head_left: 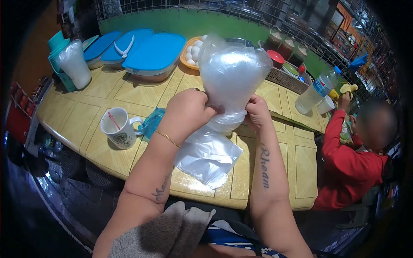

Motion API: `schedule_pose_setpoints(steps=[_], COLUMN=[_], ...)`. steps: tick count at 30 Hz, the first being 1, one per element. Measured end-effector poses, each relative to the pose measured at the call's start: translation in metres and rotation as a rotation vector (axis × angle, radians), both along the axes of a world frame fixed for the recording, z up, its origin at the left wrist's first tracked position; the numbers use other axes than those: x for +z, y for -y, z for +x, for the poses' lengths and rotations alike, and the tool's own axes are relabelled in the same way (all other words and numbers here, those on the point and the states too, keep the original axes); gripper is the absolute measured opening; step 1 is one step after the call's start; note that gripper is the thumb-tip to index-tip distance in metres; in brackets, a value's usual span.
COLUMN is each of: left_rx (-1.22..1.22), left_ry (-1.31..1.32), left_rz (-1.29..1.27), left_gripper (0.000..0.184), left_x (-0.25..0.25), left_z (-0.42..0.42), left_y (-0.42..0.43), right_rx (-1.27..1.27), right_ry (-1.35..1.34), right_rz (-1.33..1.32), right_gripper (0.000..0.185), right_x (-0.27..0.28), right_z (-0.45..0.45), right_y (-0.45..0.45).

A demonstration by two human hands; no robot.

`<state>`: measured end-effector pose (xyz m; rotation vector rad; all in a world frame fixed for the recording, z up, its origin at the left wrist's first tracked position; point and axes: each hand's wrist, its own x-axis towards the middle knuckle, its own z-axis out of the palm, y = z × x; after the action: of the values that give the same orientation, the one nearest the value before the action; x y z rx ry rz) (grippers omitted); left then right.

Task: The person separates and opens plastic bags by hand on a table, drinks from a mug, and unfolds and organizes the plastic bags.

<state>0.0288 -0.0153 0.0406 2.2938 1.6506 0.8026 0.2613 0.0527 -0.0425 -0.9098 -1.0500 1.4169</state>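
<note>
A puffed-out clear plastic bag (pixel 234 71) stands up in front of me above the table. My left hand (pixel 188 107) is closed on its lower left side, with thumb and fingers pinching the plastic. On the other side my right hand (pixel 258 112) grips the bag's edge with bent fingers. Whether anything is inside the bag I cannot tell. Below it, flat clear plastic (pixel 210 159) lies spread on the table. By my left forearm are a crumpled teal plastic bag (pixel 154 122) and a white mug (pixel 118 133) with a red stick in it.
Blue-lidded containers (pixel 155 51) stand along the back of the yellow table (pixel 94 112), beside an orange bowl of eggs (pixel 194 50). A teal tumbler (pixel 60 56) is far left. At right are a condiment basket (pixel 288 79), a water bottle (pixel 316 90) and a person in red (pixel 348 172) holding a banana.
</note>
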Motion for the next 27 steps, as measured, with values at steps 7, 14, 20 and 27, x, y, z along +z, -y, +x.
schedule_pose_setpoints(steps=[7, 14, 20, 27], left_rx=[-0.038, -0.168, 0.495, 0.557], left_ry=[0.415, 1.087, 1.249, 1.504], left_rz=[-0.132, -0.078, 0.3, 0.047], left_gripper=[0.046, 0.057, 0.049, 0.045], left_x=[-0.002, -0.019, -0.088, -0.07], left_z=[-0.017, -0.023, -0.075, -0.087], left_y=[-0.013, -0.032, -0.096, -0.13], right_rx=[0.027, 0.041, -0.248, -0.629], right_ry=[-0.103, -0.207, -0.228, -0.123], right_rz=[0.221, 0.537, 0.5, 0.324], right_gripper=[0.031, 0.076, 0.05, 0.026], right_x=[-0.008, 0.015, -0.02, -0.035], right_z=[0.024, -0.022, -0.026, 0.0], right_y=[-0.01, 0.011, 0.003, -0.013])
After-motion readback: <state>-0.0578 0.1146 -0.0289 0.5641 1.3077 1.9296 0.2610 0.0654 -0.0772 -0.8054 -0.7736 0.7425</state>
